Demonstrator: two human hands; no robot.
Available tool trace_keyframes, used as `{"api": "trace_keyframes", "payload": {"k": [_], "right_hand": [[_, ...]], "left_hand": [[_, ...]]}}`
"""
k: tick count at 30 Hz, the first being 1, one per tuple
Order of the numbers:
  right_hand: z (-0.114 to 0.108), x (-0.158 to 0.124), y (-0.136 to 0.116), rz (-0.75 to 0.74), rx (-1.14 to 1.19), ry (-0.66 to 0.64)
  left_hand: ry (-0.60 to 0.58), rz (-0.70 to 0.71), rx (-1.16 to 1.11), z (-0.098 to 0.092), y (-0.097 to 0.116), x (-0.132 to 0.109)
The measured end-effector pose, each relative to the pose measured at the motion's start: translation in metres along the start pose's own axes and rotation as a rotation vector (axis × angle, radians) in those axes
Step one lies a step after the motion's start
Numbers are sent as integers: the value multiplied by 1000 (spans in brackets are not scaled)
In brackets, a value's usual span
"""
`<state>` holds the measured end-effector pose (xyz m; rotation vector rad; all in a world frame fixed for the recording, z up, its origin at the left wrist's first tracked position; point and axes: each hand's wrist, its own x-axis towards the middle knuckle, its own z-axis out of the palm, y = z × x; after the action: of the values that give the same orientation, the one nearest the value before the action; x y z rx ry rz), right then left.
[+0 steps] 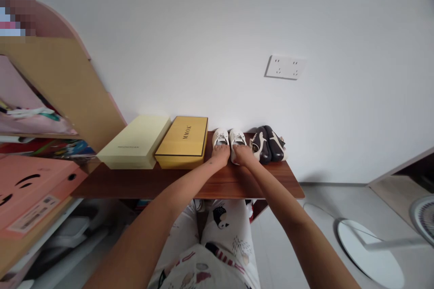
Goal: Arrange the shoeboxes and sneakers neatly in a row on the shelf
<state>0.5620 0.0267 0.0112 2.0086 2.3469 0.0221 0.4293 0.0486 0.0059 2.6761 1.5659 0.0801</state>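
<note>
Two white lace-up shoes stand side by side on a dark red-brown wooden shelf top [135, 185], toes toward the wall. My left hand [221, 154] grips the heel of the left white shoe [221, 136]. At the heel of the right white shoe [237, 137], my right hand [242, 154] is closed, its fingers partly inside the opening. Just right of them sits a pair of dark brown shoes [267, 144] with cream trim. A yellow shoe box [183, 137] with "MMOK" on its lid and a pale cream box [139, 140] lie to the left.
A pink box [37, 189] and a wood-and-pink shelf unit [74, 76] stand at the left. A white wall socket panel [285, 67] is above the shoes. On the floor at the right is a white fan base [368, 253].
</note>
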Motion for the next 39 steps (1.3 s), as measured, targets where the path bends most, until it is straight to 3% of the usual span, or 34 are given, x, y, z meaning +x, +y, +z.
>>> {"api": "trace_keyframes", "payload": {"k": [6, 10, 14, 18, 21, 24, 27, 33, 36, 39], "right_hand": [[5, -7, 5, 34, 38, 105], [5, -16, 25, 39, 147, 204], [6, -26, 66, 45, 310, 337], [16, -43, 125, 268, 390, 451], [29, -60, 166, 501, 430, 435], [42, -75, 191, 586, 589, 359], [55, -81, 200, 543, 787, 298], [71, -76, 201, 493, 943, 363], [65, -73, 203, 439, 879, 384], [52, -74, 203, 421, 637, 357]], "left_hand": [[5, -8, -1, -4, 0, -2], [82, -6, -23, -13, 12, -4], [123, 73, -144, -14, 38, -1], [39, 126, -366, -1, 72, 7], [13, 119, -469, 8, 97, 17], [-20, 45, -491, 15, 117, 29], [-57, -19, -545, 21, 127, 41], [-144, -47, -618, 25, 122, 58], [-151, -36, -564, 21, 120, 62], [-140, 30, -479, 15, 124, 65]]}}
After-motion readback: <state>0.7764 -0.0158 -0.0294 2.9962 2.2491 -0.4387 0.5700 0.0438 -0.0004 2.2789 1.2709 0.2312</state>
